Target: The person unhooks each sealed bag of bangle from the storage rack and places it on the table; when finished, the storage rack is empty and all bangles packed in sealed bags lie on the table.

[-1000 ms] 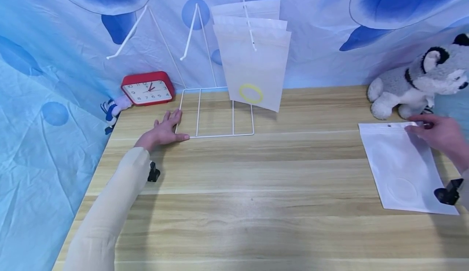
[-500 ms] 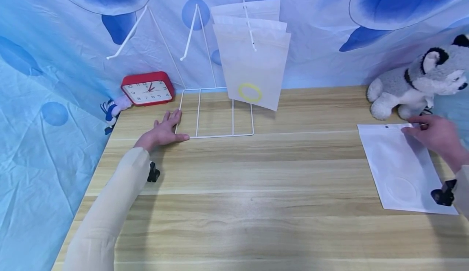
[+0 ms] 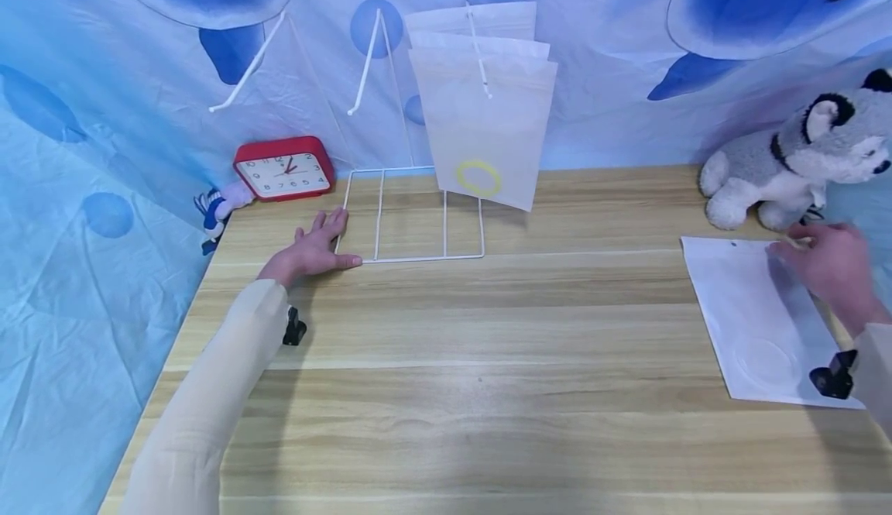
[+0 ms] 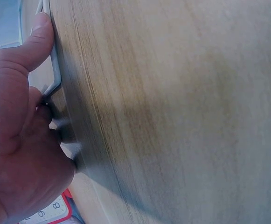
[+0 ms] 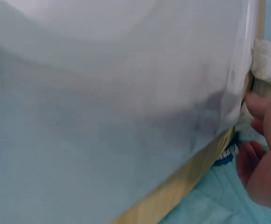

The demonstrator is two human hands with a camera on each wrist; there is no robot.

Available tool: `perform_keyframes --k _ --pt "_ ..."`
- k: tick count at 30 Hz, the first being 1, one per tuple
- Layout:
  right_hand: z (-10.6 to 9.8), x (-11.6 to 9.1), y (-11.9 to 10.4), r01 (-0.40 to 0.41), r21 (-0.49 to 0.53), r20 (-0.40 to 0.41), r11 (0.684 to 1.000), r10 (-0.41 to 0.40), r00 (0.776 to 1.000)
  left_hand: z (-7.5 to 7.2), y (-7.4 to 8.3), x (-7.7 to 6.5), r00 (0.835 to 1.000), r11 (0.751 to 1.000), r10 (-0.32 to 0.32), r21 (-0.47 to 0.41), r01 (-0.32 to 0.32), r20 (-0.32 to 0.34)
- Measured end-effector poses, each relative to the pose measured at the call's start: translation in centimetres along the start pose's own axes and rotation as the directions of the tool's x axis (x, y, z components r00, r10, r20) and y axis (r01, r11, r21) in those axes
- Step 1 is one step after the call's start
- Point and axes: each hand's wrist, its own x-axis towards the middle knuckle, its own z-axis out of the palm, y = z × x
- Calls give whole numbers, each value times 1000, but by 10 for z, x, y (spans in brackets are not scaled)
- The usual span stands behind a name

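Note:
In the head view my left hand rests with spread fingers over the left front corner of a white wire display rack. In the left wrist view, the thumb lies along the rack's wire. At far right, my right hand pinches the top edge of a flat white zip pouch, which has a hang hole and a round embossed window. The right wrist view shows its thumb right at the pouch's edge, with the other fingers curled. Several similar pouches hang on the rack's right hook.
A red alarm clock stands beside the rack's left end. A grey-and-white plush dog sits behind the flat pouch. Two other hooks jut forward over the wooden table. A blue printed cloth hangs behind.
My right hand has shifted slightly, and the flat pouch's right side has drawn a little to the left. The left hand stays on the rack.

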Motion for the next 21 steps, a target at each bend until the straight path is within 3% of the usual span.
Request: perform_keyframes --k 5,8,10,12,16,19,21 --pt "1 -15 -21 17 -35 -108 999 -20 994 1 0 1 1000 1000 -1 5 1 -6" --pt "2 -22 -44 112 -10 -168 994 -112 979 1 -1 1 1000 1000 -2 5 2 -8" --pt "2 -25 -61 216 44 -215 975 -202 955 1 -2 0 1000 1000 -2 7 2 -7" --pt "2 -29 -81 330 105 -256 938 -295 920 2 -3 0 1000 1000 2 10 -2 -7" --pt "-2 -35 -127 512 207 -283 834 -450 847 1 -4 0 1000 1000 9 10 -9 -20" --pt "-9 -39 -162 592 273 -260 758 -535 804 0 -2 -1 1000 1000 9 4 -9 -24" --pt "-14 -41 -185 613 304 -224 729 -571 790 0 -2 -2 1000 1000 7 3 -7 -22"
